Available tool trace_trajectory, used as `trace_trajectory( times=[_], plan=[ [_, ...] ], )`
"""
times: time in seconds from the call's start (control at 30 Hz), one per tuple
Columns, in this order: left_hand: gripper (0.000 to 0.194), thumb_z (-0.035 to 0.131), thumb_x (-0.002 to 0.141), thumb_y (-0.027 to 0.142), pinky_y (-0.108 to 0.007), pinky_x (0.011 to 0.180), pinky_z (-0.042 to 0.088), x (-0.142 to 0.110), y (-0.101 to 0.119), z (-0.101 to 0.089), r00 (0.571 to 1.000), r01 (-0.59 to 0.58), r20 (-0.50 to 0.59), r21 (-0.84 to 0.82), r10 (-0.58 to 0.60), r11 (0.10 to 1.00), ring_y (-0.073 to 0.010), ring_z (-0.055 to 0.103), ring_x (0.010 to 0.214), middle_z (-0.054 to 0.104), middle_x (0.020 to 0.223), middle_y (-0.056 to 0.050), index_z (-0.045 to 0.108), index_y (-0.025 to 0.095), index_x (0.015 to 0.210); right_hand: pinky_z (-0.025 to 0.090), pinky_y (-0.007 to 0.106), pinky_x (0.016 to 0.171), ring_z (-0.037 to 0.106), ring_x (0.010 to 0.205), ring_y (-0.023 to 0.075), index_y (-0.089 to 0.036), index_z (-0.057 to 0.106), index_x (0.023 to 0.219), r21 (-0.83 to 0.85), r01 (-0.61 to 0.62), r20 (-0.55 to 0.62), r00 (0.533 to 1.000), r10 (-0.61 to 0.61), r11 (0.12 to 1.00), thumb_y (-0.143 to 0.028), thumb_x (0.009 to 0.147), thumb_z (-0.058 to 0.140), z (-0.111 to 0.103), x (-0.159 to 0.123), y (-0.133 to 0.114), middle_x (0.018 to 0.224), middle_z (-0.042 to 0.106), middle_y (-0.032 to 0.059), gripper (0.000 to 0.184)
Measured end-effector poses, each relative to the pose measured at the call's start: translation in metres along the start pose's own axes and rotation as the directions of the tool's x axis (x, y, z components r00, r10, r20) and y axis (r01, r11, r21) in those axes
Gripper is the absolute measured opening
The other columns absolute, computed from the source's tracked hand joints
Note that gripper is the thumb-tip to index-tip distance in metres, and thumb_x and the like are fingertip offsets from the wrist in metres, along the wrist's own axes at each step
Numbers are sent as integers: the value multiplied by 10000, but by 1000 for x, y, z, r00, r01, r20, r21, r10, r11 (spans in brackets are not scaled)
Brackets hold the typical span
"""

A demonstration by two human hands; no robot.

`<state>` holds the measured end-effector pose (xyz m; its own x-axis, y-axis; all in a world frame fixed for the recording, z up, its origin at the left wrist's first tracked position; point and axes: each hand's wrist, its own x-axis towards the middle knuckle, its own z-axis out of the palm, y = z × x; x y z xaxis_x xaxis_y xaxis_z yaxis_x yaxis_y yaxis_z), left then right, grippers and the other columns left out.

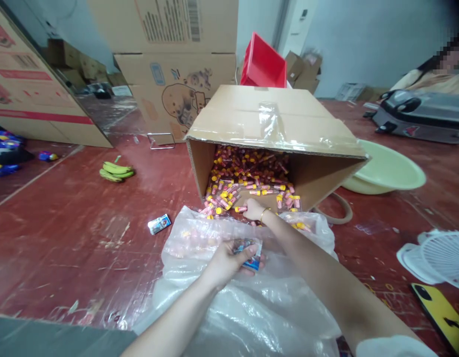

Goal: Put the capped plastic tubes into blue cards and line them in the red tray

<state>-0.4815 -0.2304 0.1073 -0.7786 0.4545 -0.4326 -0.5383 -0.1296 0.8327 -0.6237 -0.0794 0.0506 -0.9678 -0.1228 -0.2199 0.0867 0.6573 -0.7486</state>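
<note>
My left hand (pixel 227 263) is closed around a small blue printed packet (pixel 254 261), thumb on top, above a large clear plastic bag (pixel 266 307). At the mouth of a tipped cardboard box (pixel 311 121), my right hand (pixel 254 210) reaches down with its fingers closed on a small pink tube with a yellow cap (pixel 240 209). Many similar pink tubes (pixel 224 198) fill the back of the box and spill over its lower edge onto the bag. Another blue and white packet (pixel 159 224) lies on the red floor, left of the bag.
Bananas (pixel 116 171) lie on the floor to the left. At the right are a pale green basin (pixel 396 166), a white fan grille (pixel 447 258) and a yellow phone (pixel 439 317). A red crate (pixel 264 62) stands behind the box. A person sits beyond a grey suitcase (pixel 426 116).
</note>
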Motion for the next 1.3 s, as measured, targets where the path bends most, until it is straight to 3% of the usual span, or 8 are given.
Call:
trace_trajectory(
  times=[0.2, 0.33, 0.47, 0.6, 0.73, 1.1, 1.2, 1.3],
  plan=[
    [429, 792, 650, 487, -233, 548, 533, 4, 1, -4, 998, -47, -50, 6, 47, 999, -196, 700, 722, 742, 817, -98, 704, 119, 853, 485, 257, 659, 576, 680, 118, -174, 570, 758, 224, 78, 24, 996, -86, 972, -399, 860, 606, -36, -34, -15, 744, 614, -3, 250],
    [381, 860, 566, 409, -202, 497, 483, 6, 2, 0, 995, -81, -69, -30, 79, 996, -160, 666, 604, 698, 648, -48, 663, 122, 721, 473, 265, 647, 565, 659, 120, -238, 476, 948, 432, 114, -95, 992, -81, 895, -576, 910, 375, -48, -87, -19, 797, 603, -11, 355],
    [400, 900, 475, 367, -220, 504, 467, 7, 5, 8, 989, -115, -95, -36, 111, 993, -122, 587, 492, 636, 565, 4, 650, 126, 675, 460, 270, 644, 554, 655, 125, -260, 440, 931, 709, 158, -172, 984, -49, 688, -523, 866, 526, -54, -132, -23, 768, 593, -24, 284],
    [372, 892, 480, 370, -225, 498, 430, 6, 7, 13, 984, -151, -91, 52, 155, 987, -110, 531, 489, 603, 559, 20, 642, 138, 630, 486, 362, 882, 623, 950, 180, -277, 491, 900, 818, 260, -266, 962, -64, 513, -410, 823, 632, -58, -155, -28, 944, 640, -3, 208],
    [335, 886, 496, 345, -235, 526, 413, 5, 6, 14, 968, -218, -104, 114, 230, 969, -120, 508, 518, 582, 556, 27, 638, 155, 615, 351, 440, 1098, 499, 1245, 216, -281, 507, 903, 748, 249, -254, 964, -82, 616, -426, 877, 581, -53, -167, -30, 1139, 626, 15, 166],
    [267, 859, 556, 325, -237, 549, 392, 5, 1, 14, 956, -260, -91, 186, 280, 948, -127, 487, 550, 585, 584, 23, 663, 160, 633, 334, 478, 1099, 501, 1239, 261, -246, 497, 880, 635, 210, -71, 974, -215, 743, -417, 887, 580, -39, -174, -29, 1117, 566, 41, 189],
    [282, 861, 551, 337, -240, 545, 394, 5, 1, 14, 962, -242, -90, 170, 259, 955, -126, 483, 540, 569, 569, 26, 660, 158, 635, 358, 469, 1085, 502, 1248, 255, -257, 501, 883, 650, 255, -126, 965, -228, 716, -389, 898, 570, -40, -173, -26, 1102, 564, 25, 150],
    [279, 864, 544, 336, -243, 548, 403, 6, 1, 15, 959, -245, -99, 175, 265, 954, -130, 496, 547, 586, 580, 21, 666, 157, 626, 284, 502, 1126, 430, 1308, 267, -254, 528, 897, 465, 307, -170, 952, -256, 830, -381, 902, 564, -40, -173, -23, 1172, 583, 47, 132]
  ],
)
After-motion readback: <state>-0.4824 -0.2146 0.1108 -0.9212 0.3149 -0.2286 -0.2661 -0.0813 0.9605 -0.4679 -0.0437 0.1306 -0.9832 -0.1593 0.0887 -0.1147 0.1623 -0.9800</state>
